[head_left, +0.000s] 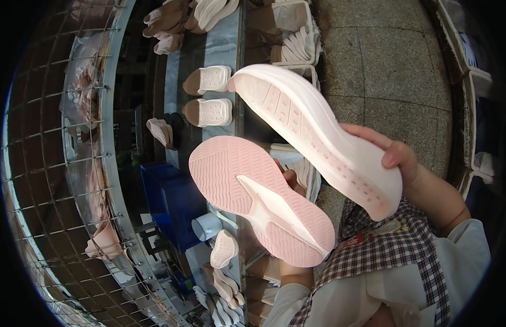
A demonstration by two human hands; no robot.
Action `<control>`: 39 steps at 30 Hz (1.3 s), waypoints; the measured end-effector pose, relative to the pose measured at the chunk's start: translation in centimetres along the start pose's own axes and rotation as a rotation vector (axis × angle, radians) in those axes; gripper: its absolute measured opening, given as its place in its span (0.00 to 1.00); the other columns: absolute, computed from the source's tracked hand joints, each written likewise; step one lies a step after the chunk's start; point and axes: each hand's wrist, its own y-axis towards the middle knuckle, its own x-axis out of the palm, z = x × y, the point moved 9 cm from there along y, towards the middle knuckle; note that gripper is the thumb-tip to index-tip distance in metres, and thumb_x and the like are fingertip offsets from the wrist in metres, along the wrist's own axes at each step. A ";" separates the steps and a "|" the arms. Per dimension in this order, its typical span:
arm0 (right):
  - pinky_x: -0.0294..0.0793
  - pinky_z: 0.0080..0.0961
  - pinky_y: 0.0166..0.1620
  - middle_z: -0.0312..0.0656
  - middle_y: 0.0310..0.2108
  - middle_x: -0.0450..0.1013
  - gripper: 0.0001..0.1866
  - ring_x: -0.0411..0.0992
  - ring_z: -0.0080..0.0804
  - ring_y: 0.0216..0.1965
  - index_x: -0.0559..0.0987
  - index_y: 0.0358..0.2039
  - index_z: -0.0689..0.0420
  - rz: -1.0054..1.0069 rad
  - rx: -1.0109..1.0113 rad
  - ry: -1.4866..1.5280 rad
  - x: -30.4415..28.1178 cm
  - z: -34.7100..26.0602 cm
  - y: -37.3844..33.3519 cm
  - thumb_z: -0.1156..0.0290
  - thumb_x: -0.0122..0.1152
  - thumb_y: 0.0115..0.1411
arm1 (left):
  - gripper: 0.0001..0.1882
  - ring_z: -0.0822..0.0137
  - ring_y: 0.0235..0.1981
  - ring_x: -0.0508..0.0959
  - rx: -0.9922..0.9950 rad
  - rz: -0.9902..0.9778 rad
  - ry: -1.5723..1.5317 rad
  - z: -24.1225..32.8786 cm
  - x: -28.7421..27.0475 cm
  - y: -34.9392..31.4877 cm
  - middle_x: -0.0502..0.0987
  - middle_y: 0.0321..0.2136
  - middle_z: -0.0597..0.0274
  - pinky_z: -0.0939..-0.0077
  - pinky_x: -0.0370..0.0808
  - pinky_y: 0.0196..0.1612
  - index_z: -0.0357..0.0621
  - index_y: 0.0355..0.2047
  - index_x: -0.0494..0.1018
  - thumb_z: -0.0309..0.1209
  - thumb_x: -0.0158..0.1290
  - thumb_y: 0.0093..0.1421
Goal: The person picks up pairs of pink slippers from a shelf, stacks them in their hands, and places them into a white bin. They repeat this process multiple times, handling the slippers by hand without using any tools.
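Observation:
A white shoe sole [318, 114], tilted with its slotted and pitted face showing, is gripped near one end by my right hand [397, 155], thumb pressed on its edge. Lower and to the left, a pink-treaded shoe sole [223, 174] faces me with its wavy ribs and a pale strip down the middle. My left hand [292, 180] is closed around it from behind; only some fingers show past its edge, and the rest is hidden. The two soles are close together over the edge of the bench.
More soles [214, 111] lie on the grey bench [223, 49]. A blue crate [166, 204] and a white cup [206, 226] stand beside them. A wire mesh [51, 174] runs along the left. Bins of soles [296, 46] stand beyond the bench, by the tiled floor [383, 71].

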 end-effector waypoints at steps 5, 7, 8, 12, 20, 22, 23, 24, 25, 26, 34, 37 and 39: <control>0.50 0.37 0.64 0.53 0.59 0.56 0.55 0.57 0.46 0.60 0.47 0.65 0.62 -0.069 -0.080 -0.814 -1.1 2.7 2.3 0.60 0.62 0.38 | 0.35 0.60 0.50 0.71 0.074 0.244 0.259 1.5 -0.8 0.9 0.65 0.53 0.50 0.68 0.74 0.47 0.42 0.64 0.47 0.28 0.51 0.60; 0.54 0.39 0.63 0.54 0.58 0.56 0.51 0.57 0.47 0.60 0.49 0.64 0.62 0.001 0.106 -0.477 -3.5 5.1 3.4 0.59 0.63 0.43 | 0.35 0.60 0.50 0.71 0.087 0.391 0.414 2.1 -1.5 0.9 0.65 0.53 0.50 0.68 0.74 0.47 0.42 0.64 0.47 0.28 0.51 0.59; 0.56 0.40 0.62 0.54 0.58 0.56 0.50 0.57 0.46 0.60 0.50 0.64 0.61 0.033 0.213 -0.378 -4.9 6.1 3.5 0.57 0.63 0.45 | 0.35 0.61 0.50 0.71 0.071 0.474 0.508 2.1 -2.0 0.8 0.65 0.53 0.50 0.69 0.74 0.47 0.42 0.64 0.47 0.27 0.51 0.59; 0.62 0.40 0.59 0.55 0.58 0.55 0.48 0.58 0.45 0.60 0.50 0.63 0.60 0.127 0.509 -0.332 -10.0 9.0 3.9 0.55 0.64 0.50 | 0.36 0.62 0.52 0.70 -0.147 0.537 0.857 0.3 -3.6 1.2 0.64 0.55 0.51 0.70 0.72 0.50 0.42 0.64 0.46 0.23 0.52 0.59; 0.60 0.42 0.61 0.56 0.61 0.52 0.51 0.56 0.46 0.62 0.41 0.65 0.57 0.049 0.440 -0.230 -11.9 9.7 5.3 0.63 0.65 0.49 | 0.41 0.53 0.64 0.53 0.296 0.579 1.483 10.6 -4.9 5.3 0.51 0.62 0.38 0.65 0.51 0.64 0.30 0.63 0.43 0.33 0.55 0.58; 0.59 0.42 0.61 0.55 0.61 0.51 0.51 0.56 0.45 0.62 0.41 0.65 0.57 0.078 0.445 -0.244 -12.2 9.5 5.5 0.65 0.64 0.49 | 0.45 0.47 0.64 0.54 0.633 0.606 2.020 15.2 -3.8 7.9 0.55 0.60 0.37 0.58 0.52 0.63 0.30 0.62 0.45 0.39 0.59 0.54; 0.59 0.42 0.62 0.55 0.61 0.51 0.51 0.56 0.45 0.62 0.41 0.66 0.56 0.105 0.446 -0.267 -12.5 9.5 5.7 0.66 0.63 0.49 | 0.43 0.47 0.63 0.56 0.570 0.708 2.205 16.4 -5.3 9.4 0.57 0.59 0.37 0.59 0.52 0.63 0.30 0.61 0.49 0.39 0.59 0.54; 0.58 0.42 0.62 0.55 0.61 0.51 0.50 0.56 0.45 0.62 0.41 0.66 0.56 0.119 0.439 -0.295 -12.7 9.4 5.9 0.67 0.62 0.49 | 0.40 0.46 0.62 0.58 0.548 0.770 2.405 17.6 -6.2 10.8 0.60 0.58 0.38 0.59 0.53 0.63 0.30 0.59 0.53 0.38 0.59 0.54; 0.58 0.41 0.62 0.54 0.61 0.52 0.50 0.56 0.44 0.62 0.41 0.66 0.56 0.117 0.430 -0.272 -12.6 9.4 6.1 0.67 0.62 0.49 | 0.37 0.45 0.61 0.59 0.555 0.800 2.625 18.5 -6.6 11.4 0.63 0.56 0.38 0.59 0.54 0.62 0.31 0.58 0.57 0.38 0.59 0.53; 0.58 0.41 0.62 0.54 0.61 0.52 0.51 0.56 0.44 0.62 0.41 0.66 0.56 0.108 0.417 -0.255 -12.6 9.4 6.2 0.68 0.62 0.49 | 0.34 0.46 0.59 0.61 0.528 0.786 2.609 19.4 -7.4 11.5 0.65 0.55 0.39 0.59 0.54 0.62 0.31 0.55 0.61 0.38 0.59 0.53; 0.58 0.37 0.62 0.53 0.61 0.54 0.50 0.57 0.41 0.61 0.42 0.66 0.56 0.167 0.335 -0.268 -15.9 9.6 5.8 0.65 0.64 0.49 | 0.28 0.52 0.56 0.67 0.701 0.486 1.755 11.0 0.4 -2.4 0.64 0.56 0.40 0.59 0.63 0.59 0.29 0.54 0.64 0.26 0.58 0.53; 0.56 0.37 0.63 0.52 0.61 0.52 0.49 0.55 0.41 0.62 0.43 0.65 0.55 0.162 0.361 -0.228 -16.7 10.6 6.3 0.63 0.64 0.51 | 0.25 0.49 0.56 0.69 0.696 0.147 1.815 3.7 5.1 -5.9 0.69 0.52 0.41 0.53 0.64 0.57 0.32 0.49 0.69 0.23 0.60 0.49; 0.54 0.37 0.63 0.51 0.62 0.52 0.49 0.55 0.41 0.62 0.43 0.65 0.55 0.130 0.363 -0.221 -16.9 11.3 6.6 0.63 0.64 0.52 | 0.21 0.48 0.53 0.71 0.493 -0.004 1.807 -0.4 5.2 -6.0 0.75 0.46 0.45 0.52 0.64 0.56 0.34 0.42 0.72 0.23 0.63 0.46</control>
